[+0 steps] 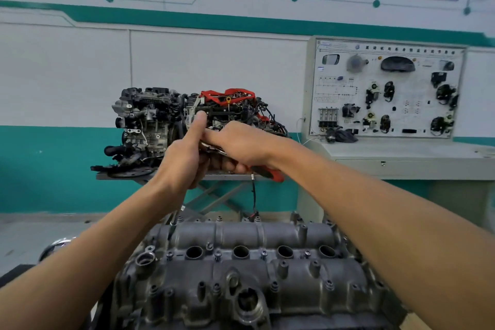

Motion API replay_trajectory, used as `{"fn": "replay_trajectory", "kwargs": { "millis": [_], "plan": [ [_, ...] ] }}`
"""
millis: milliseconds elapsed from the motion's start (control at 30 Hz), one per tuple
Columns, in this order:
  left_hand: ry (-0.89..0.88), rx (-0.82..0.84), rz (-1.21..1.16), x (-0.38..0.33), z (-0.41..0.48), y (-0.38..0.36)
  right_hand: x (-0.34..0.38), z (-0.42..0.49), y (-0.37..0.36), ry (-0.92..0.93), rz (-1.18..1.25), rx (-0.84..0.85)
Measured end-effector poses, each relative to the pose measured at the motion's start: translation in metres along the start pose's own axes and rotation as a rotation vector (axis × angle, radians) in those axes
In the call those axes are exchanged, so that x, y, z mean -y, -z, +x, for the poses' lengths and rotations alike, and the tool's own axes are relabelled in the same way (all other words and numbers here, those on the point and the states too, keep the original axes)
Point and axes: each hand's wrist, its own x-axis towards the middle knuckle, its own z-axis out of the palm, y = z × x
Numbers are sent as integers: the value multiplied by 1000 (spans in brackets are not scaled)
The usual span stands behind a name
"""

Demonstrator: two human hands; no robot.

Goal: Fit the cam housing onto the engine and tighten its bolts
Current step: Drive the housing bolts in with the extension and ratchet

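The grey cam housing (pixel 241 268) lies on the engine at the bottom of the view, with several round plug holes and bolts along its middle and edges. Both hands are raised well above it. My right hand (pixel 241 147) grips a ratchet wrench with a red handle (pixel 270 173) sticking out to the right. My left hand (pixel 184 158) closes around the wrench's head end, thumb pointing up. A thin extension bar (pixel 174 220) runs down from my left hand to the housing's far left edge.
Another engine with red parts (pixel 192 115) sits on a scissor-lift table (pixel 214 195) against the far wall. A training board with car parts (pixel 385 91) stands on a grey console at the right. A cable (pixel 253 195) hangs down behind the housing.
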Motion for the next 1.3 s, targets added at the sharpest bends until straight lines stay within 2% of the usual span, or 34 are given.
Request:
{"fn": "replay_trajectory", "kwargs": {
  "millis": [100,233,333,433,533,633,733,867,967,1133,1300],
  "plan": [
    [26,-116,-55,-9,16,3,-2,2,10,53,-197,-142],
    [107,-122,-121,-5,27,15,-29,6,12,167,-415,-590],
    [160,3,-187,2,25,16,-52,16,8,195,-338,-790],
    [194,247,-277,3,20,9,-67,34,8,91,-162,-885],
    [214,454,-332,-3,20,3,-75,57,5,-38,115,-905],
    [207,524,-352,-8,31,5,-70,73,2,-137,458,-809],
    [176,375,-322,-8,47,13,-66,78,-3,-95,563,-722],
    [92,64,-217,6,61,21,-67,71,-14,6,531,-788],
    [41,-74,-190,16,66,22,-64,67,-20,64,537,-809],
    [3,-129,-213,24,71,19,-60,67,-22,98,507,-864],
    [10,-112,-199,29,71,21,-65,66,-25,87,526,-851]
  ]
}}
